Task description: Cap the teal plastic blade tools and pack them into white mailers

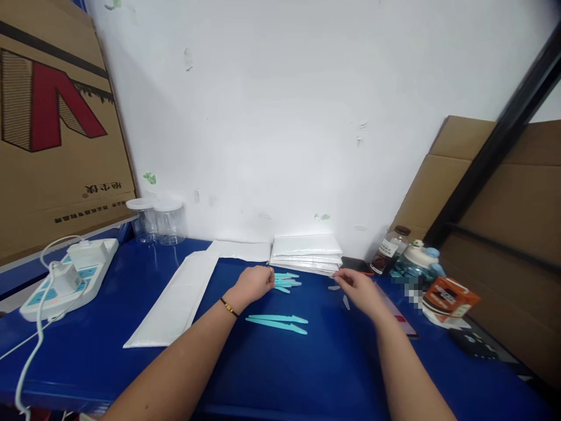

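Observation:
My left hand [256,286] is closed, with its fingertips at the handle ends of a small group of turquoise eyebrow razors [288,283]. The hand hides those ends, and how many razors it grips is unclear. Nearer to me, two more turquoise eyebrow razors [280,323] lie side by side on the blue table. On the right, the thumb and fingers of my right hand [357,289] are pinched together; whatever is between them is too small to make out. Small clear pieces, perhaps blade caps [346,302], lie just below these fingertips.
White padded envelopes lie as a stack [307,251] against the wall and singly [175,301] at left. Clear jars [170,222] and a power strip [72,278] stand farther left. On the right are a phone [357,266], a bottle [390,251], a jug [416,263] and an orange box [451,297].

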Demonstrator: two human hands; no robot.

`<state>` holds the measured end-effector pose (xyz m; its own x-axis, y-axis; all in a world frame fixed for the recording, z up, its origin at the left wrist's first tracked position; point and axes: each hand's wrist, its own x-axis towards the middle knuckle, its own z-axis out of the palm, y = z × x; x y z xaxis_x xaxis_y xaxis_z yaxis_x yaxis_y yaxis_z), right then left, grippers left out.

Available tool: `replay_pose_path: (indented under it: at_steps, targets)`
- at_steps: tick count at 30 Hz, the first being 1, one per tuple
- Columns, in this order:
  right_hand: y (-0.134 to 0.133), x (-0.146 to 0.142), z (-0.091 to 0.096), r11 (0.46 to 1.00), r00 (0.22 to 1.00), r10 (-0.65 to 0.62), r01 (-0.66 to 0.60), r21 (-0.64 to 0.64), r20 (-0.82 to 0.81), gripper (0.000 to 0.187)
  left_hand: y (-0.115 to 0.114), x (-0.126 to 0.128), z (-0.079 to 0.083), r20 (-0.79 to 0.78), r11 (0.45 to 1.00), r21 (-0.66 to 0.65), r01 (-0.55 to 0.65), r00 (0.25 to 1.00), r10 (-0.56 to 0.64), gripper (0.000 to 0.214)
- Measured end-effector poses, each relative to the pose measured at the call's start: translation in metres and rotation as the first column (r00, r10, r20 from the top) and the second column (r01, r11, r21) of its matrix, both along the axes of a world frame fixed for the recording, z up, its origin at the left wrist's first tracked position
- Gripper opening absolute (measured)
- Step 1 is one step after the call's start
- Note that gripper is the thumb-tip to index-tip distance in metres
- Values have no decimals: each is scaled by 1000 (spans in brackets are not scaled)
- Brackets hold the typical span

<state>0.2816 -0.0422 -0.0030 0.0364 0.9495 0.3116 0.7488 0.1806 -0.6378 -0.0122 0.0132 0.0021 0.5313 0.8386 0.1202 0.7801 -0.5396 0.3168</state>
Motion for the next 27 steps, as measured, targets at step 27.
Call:
replay_pose_path:
  at_steps: [27]
  targets:
    - [3,-33,-11,964,789,184,-263,-51,-587,26,-14,9,7,199,945,-251,211,966,-163,15]
